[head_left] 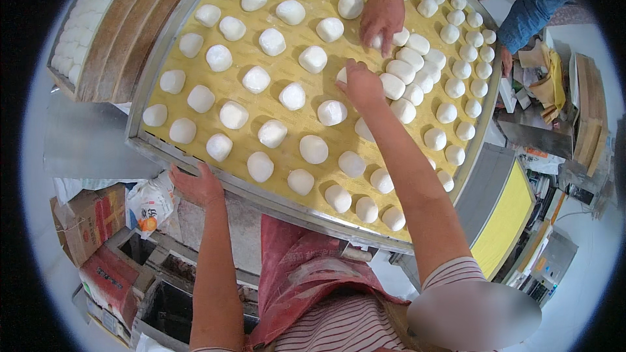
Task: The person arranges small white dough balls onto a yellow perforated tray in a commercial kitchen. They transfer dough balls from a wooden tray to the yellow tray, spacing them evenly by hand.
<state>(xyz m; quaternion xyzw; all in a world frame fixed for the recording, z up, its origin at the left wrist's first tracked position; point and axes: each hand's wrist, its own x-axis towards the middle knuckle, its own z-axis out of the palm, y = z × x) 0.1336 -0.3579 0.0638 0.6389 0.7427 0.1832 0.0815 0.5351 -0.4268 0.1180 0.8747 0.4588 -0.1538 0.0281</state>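
My right hand [363, 88] reaches over a large metal-rimmed tray [274, 203], its fingers closed on a white dough ball [342, 75] that is partly covered by them. Just right of it, several smooth, oval dough pieces [400, 70] sit pressed close together. Spaced rows of white dough balls [272, 133] cover the tray's yellow surface. At the near left edge, my left hand [197, 184] rests against the rim with its fingers apart. Opposite me, another person's hand [382, 18] touches a dough piece, fingers bent down over it.
That person's other hand [506, 62] is by the tray's right rim. Stacked wooden trays [124, 32] stand at the far left, the top one full of white dough pieces. Below left are a cardboard box [91, 225] and a white bag [150, 205]. A yellow-topped surface [502, 218] lies at right.
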